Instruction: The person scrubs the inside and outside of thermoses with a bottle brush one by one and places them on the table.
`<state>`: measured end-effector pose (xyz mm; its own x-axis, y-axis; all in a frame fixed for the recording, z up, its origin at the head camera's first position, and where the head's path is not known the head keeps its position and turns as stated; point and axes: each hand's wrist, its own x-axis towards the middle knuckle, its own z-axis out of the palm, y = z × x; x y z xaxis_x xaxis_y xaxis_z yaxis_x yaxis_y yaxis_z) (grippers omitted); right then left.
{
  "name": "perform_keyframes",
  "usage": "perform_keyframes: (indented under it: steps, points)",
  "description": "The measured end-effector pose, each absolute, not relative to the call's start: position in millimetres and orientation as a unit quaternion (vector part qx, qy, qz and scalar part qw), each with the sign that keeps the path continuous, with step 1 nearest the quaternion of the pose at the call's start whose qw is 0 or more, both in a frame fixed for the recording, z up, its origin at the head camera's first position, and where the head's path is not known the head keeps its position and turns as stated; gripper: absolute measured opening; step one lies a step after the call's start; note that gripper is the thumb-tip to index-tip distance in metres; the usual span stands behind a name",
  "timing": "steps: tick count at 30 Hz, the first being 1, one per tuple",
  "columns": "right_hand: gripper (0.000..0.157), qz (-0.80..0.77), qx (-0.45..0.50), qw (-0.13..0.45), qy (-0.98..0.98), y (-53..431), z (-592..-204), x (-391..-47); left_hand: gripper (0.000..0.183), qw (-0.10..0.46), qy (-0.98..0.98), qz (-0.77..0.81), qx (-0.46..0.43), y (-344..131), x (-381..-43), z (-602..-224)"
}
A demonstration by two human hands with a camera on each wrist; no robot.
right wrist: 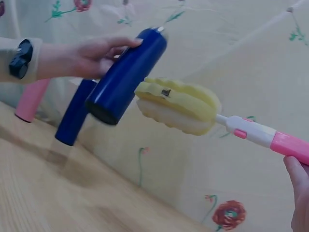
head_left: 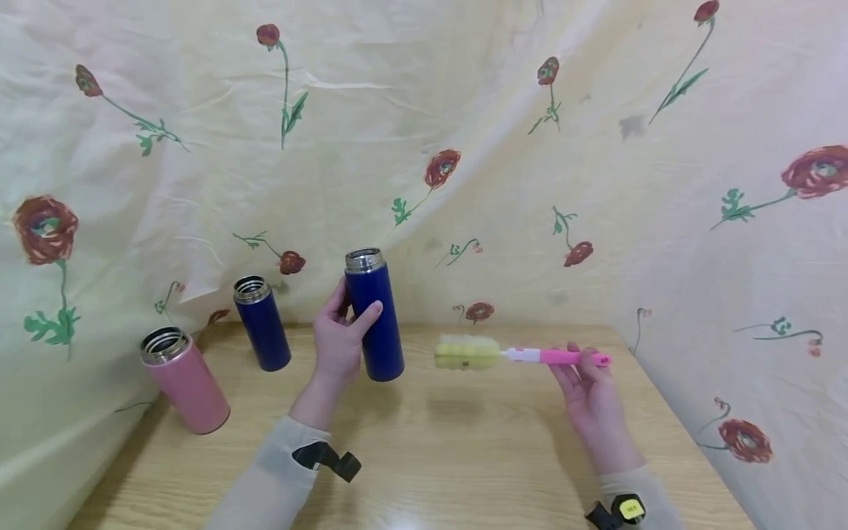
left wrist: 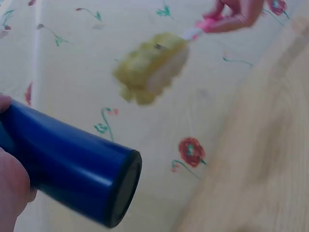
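My left hand [head_left: 339, 335] grips a tall blue bottle [head_left: 376, 324] around its middle, lifted above the table. Its steel mouth points up and has no lid on it. In the left wrist view the dark base of this blue bottle [left wrist: 77, 164] faces right. My right hand [head_left: 592, 397] pinches the pink handle of a bottle brush [head_left: 563, 357], held level over the table. The brush's yellow and white sponge head [right wrist: 178, 106] points left toward the blue bottle, with a gap between them in the head view.
A shorter blue bottle [head_left: 263, 324] and a pink bottle [head_left: 185, 381], both lidless, stand at the left of the wooden table [head_left: 450, 456]. A flowered cloth [head_left: 397, 96] hangs behind the table and along its sides.
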<state>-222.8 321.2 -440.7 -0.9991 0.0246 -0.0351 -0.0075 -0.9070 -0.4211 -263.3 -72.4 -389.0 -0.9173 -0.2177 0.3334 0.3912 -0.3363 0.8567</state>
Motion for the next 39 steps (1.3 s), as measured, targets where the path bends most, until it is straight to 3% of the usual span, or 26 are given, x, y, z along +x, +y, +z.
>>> perform_keyframes:
  steps: [9, 16, 39]
  points:
    - [0.012, 0.976, -0.03, 0.028, -0.214, 336.2, -441.3, -219.3, 0.082, 0.171, -0.574, -0.797, -0.074, -56.3, -278.4, -413.0]
    - [0.006, 0.973, -0.043, 0.031, -0.223, 337.2, -444.6, -218.7, 0.084, 0.147, -0.584, -0.796, -0.067, -45.5, -291.8, -426.3]
    - [0.024, 0.968, -0.085, 0.037, -0.232, 338.9, -448.6, -227.8, 0.086, 0.156, -0.604, -0.781, -0.034, -13.7, -357.1, -453.8]
